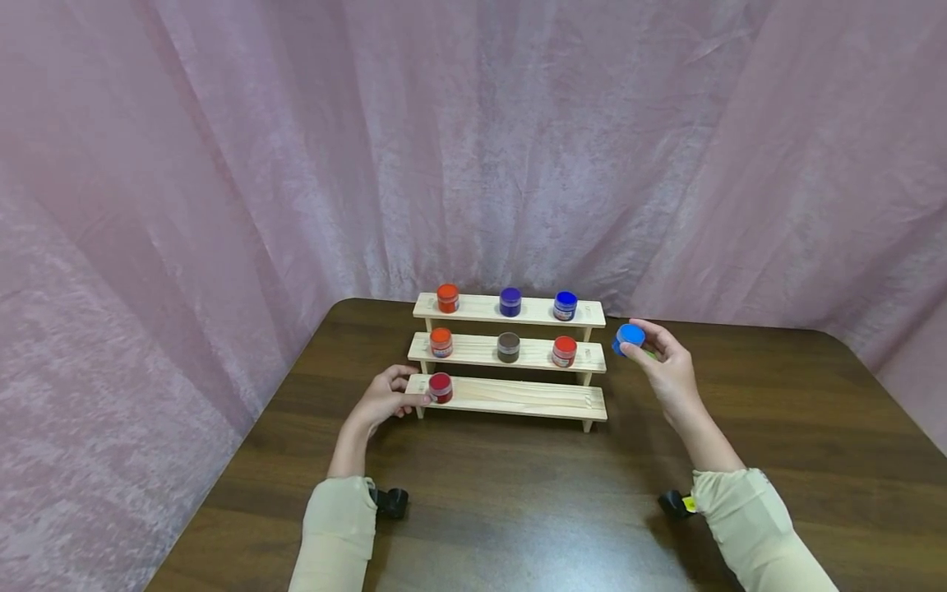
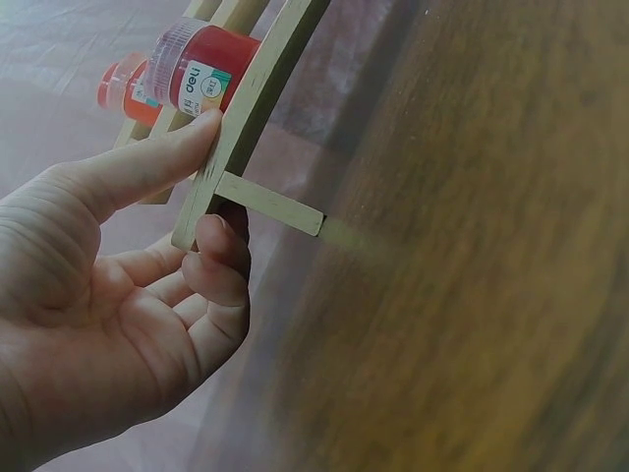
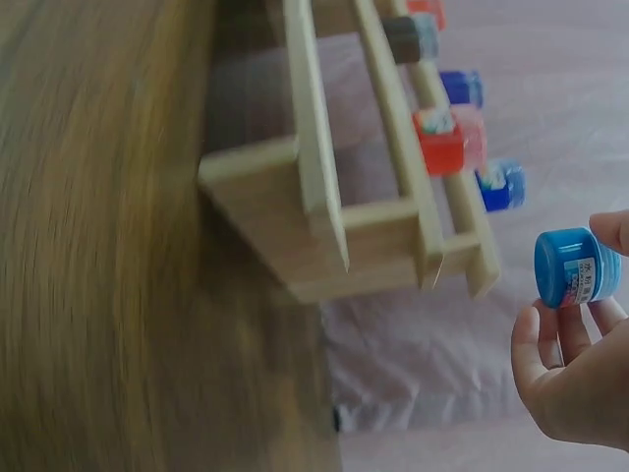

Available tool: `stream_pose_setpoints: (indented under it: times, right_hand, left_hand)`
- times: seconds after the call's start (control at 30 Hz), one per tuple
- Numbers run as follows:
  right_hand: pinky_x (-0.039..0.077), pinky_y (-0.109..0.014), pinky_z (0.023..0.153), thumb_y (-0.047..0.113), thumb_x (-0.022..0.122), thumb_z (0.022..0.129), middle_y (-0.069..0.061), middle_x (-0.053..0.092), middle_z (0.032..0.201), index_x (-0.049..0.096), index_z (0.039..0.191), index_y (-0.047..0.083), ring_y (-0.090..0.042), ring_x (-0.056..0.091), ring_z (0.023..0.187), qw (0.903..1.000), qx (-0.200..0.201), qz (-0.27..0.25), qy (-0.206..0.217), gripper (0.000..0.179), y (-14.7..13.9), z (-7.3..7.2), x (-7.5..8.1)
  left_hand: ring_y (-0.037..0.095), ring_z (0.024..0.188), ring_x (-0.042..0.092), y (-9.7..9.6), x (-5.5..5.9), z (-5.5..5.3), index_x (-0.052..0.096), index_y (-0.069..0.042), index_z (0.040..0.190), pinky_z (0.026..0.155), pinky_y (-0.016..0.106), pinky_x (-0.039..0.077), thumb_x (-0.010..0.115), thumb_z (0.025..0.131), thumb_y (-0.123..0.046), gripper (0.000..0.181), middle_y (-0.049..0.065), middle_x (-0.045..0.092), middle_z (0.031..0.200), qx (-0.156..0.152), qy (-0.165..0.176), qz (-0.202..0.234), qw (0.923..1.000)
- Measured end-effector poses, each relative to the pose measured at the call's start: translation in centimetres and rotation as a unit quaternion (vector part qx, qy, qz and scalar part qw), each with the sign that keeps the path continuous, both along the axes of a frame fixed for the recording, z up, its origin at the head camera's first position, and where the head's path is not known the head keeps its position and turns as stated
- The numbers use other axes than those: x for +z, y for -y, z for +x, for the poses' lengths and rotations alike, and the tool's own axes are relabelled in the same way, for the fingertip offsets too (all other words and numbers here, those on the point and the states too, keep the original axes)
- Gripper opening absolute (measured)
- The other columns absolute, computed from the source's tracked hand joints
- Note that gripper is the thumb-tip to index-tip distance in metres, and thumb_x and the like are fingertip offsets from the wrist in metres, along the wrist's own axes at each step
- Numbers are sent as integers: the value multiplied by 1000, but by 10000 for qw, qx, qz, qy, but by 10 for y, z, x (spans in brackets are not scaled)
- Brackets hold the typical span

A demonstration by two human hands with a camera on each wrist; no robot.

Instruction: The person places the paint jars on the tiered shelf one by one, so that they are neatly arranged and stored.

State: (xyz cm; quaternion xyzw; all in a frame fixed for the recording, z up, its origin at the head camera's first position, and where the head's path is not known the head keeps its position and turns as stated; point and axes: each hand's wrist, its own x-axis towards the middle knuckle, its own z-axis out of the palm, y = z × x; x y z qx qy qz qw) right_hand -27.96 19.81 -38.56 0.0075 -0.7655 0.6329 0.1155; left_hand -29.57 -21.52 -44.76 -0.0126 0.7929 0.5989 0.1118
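A light-blue paint jar (image 1: 629, 338) is held in my right hand (image 1: 672, 374), off to the right of a three-tier wooden display stand (image 1: 518, 398). In the right wrist view, thumb and fingers pinch this jar (image 3: 568, 267) in the air. My left hand (image 1: 381, 401) grips the left end of the stand's lowest board (image 2: 257, 108), thumb on top and fingers curled underneath. Close to that thumb a dark red paint jar (image 1: 441, 388) stands on the lowest board; the left wrist view shows its label (image 2: 203, 87).
On the middle board are an orange jar (image 1: 441, 342), a dark brown jar (image 1: 508, 347) and a red jar (image 1: 564, 351). The top board bears an orange-red jar (image 1: 447, 298), a violet jar (image 1: 510, 302) and a blue jar (image 1: 565, 305). A pink curtain (image 1: 503, 164) hangs behind the brown table (image 1: 518, 501).
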Motion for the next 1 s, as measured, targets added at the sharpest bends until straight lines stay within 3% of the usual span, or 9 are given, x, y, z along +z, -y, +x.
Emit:
stream_pose_setpoints:
  times: [0.37, 0.7, 0.93, 1.0]
  right_hand:
    - [48, -10, 81, 9, 65, 93, 26, 61, 101, 49, 136, -1, 7, 59, 94, 9977, 464, -491, 69, 47, 38, 10, 0]
    - [50, -11, 82, 5, 66, 91, 21, 59, 102, 52, 133, -2, 5, 57, 98, 9968, 765, -238, -41, 45, 65, 13, -3]
    - [50, -10, 82, -1, 68, 87, -22, 61, 118, 57, 126, -6, 5, 59, 92, 9937, 1029, 113, -423, 42, 86, 17, -19]
    - [50, -10, 83, -1, 69, 86, -28, 60, 118, 58, 125, -7, 4, 59, 91, 9913, 1173, 255, -533, 41, 91, 17, -24]
  left_hand:
    - [12, 62, 51, -2, 2, 0, 46, 2, 135, 56, 23, 43, 77, 80, -8, 64, 0, 57, 79, 23, -51, -24, 10000]
    - [13, 64, 51, -1, 6, -2, 45, 3, 136, 56, 24, 43, 75, 82, -8, 63, 0, 57, 78, -24, -124, -80, 9999]
    - [13, 63, 50, 1, 0, -2, 45, 2, 136, 56, 24, 42, 76, 82, -9, 64, -1, 56, 78, -32, -51, -59, 10000]
    - [13, 63, 51, 1, -1, -1, 45, 1, 136, 56, 24, 42, 76, 81, -9, 64, 0, 57, 78, 20, -8, -30, 10000]
